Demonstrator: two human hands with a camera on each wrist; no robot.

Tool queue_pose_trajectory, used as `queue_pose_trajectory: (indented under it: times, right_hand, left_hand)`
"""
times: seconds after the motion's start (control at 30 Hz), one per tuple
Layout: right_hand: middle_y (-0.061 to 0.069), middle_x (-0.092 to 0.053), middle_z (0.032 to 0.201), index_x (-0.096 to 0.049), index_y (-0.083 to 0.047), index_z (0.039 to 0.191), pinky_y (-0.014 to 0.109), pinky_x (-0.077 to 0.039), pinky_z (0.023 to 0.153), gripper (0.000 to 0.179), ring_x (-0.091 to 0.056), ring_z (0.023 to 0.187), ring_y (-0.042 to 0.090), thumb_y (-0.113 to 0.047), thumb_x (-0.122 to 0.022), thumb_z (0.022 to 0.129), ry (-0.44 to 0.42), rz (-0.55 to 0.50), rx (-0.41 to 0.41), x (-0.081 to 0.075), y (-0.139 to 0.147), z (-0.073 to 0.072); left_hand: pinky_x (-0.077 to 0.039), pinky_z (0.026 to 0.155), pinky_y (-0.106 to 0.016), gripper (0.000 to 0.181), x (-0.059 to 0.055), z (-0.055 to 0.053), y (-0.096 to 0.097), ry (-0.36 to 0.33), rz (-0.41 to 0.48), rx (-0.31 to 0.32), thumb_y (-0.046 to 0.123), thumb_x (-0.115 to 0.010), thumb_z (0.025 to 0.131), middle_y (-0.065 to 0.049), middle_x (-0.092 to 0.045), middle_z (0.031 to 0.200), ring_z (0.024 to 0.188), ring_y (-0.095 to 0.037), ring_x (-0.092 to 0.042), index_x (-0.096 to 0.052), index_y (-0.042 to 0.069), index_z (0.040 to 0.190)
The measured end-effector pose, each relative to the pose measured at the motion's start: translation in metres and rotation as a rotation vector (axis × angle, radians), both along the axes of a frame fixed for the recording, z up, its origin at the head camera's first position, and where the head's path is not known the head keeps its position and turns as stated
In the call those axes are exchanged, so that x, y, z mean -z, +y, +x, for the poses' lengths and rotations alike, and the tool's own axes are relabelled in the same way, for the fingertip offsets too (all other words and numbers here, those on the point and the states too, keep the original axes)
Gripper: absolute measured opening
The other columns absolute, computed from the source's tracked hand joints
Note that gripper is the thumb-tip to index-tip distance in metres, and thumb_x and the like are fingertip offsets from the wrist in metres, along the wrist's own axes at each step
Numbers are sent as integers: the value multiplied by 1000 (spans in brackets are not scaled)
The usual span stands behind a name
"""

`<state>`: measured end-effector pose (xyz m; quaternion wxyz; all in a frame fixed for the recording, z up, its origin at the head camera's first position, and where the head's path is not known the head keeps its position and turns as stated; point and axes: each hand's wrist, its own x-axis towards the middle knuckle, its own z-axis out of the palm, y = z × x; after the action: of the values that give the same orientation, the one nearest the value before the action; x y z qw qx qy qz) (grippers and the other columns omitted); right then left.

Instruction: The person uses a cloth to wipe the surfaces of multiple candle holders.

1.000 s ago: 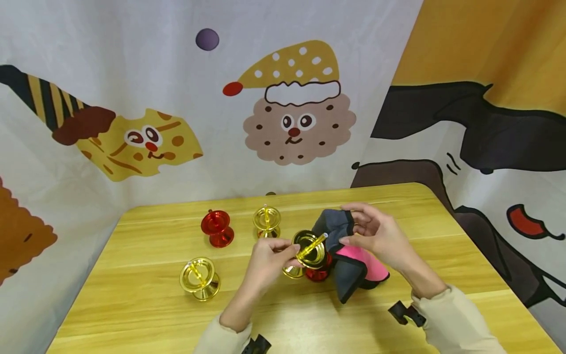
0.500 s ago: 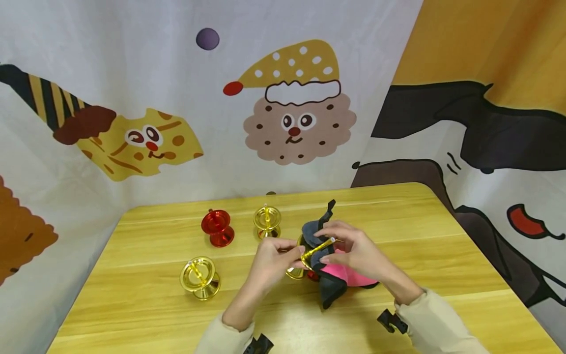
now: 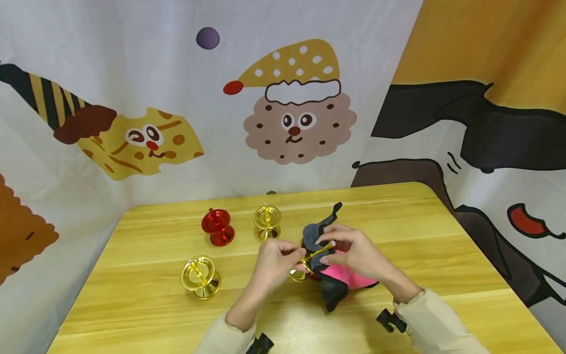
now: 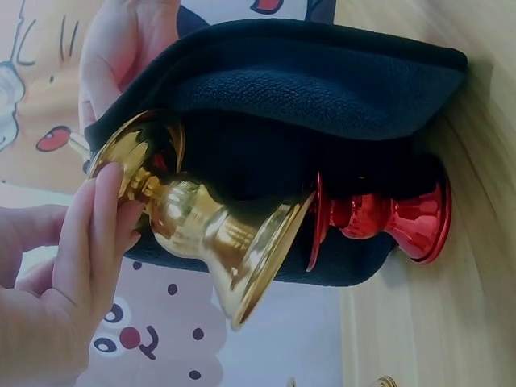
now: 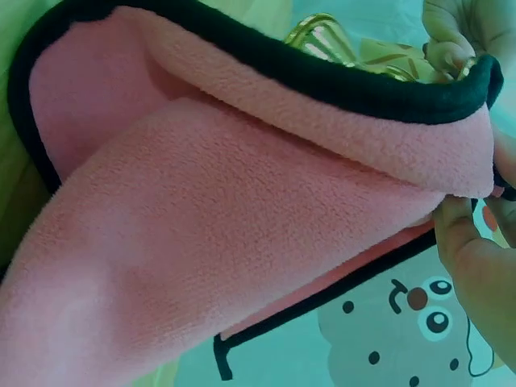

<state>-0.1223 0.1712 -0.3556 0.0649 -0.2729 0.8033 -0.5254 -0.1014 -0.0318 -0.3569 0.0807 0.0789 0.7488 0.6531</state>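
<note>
My left hand (image 3: 271,263) pinches the rim of a gold candle holder (image 4: 193,214), lifted and tilted; its flared foot overlaps a red candle holder (image 4: 419,230) in the left wrist view. A thin gold stick (image 3: 322,250) rises from its bowl. My right hand (image 3: 353,250) pinches a two-sided cloth (image 5: 201,193), pink fleece on one face, dark grey on the other, with a black edge. The grey face is pressed around the stick and into the bowl, hiding much of it. The cloth's lower folds hang over the red holder standing on the table.
A red candle holder (image 3: 217,227) and a gold one (image 3: 267,221) stand at the back of the wooden table (image 3: 132,314). Another gold holder (image 3: 201,276) stands at the front left. Behind the table hangs a printed curtain (image 3: 168,44).
My right hand has moved left with the cloth and brought it into the gold candle holder's bowl. Over the last half second both hands have shifted only slightly.
</note>
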Motion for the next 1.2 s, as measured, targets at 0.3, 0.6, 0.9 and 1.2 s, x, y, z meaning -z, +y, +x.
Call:
queue_pose_trajectory:
  times: [0.3,0.6,0.9,1.2]
  right_hand:
    - [16,-52,110,-66,0,99,22,-50,65,27,-56,80,16,-3,-74,74,-47,-48,4,-22,14,-2]
    - [9,-54,112,-60,3,112,21,-52,67,40,-59,87,16,6,-71,74,62,-186,228,-43,25,7]
    - [15,-50,118,-57,1,120,20,-50,74,45,-55,91,13,4,-69,76,302,-19,137,-13,-4,18]
    - [16,-47,114,-61,9,108,20,-52,60,36,-55,78,11,11,-69,73,251,-62,105,-8,-7,20]
  left_hand:
    - [-48,44,-21,13,-3,0,-1,-4,-17,-15,2,-60,84,-16,-66,74,58,-25,-65,-69,-7,83]
    - [-55,70,-30,21,-8,0,-12,-135,245,-70,-4,-55,87,-22,-58,88,70,-20,-63,-54,-18,103]
    - [-55,72,-29,24,-15,5,-4,-111,375,-66,-4,-50,91,-21,-50,96,74,-21,-61,-48,-19,110]
    - [-55,69,-31,25,-13,7,-7,-37,298,-25,-2,-51,91,-25,-56,96,75,-23,-63,-52,-19,110]
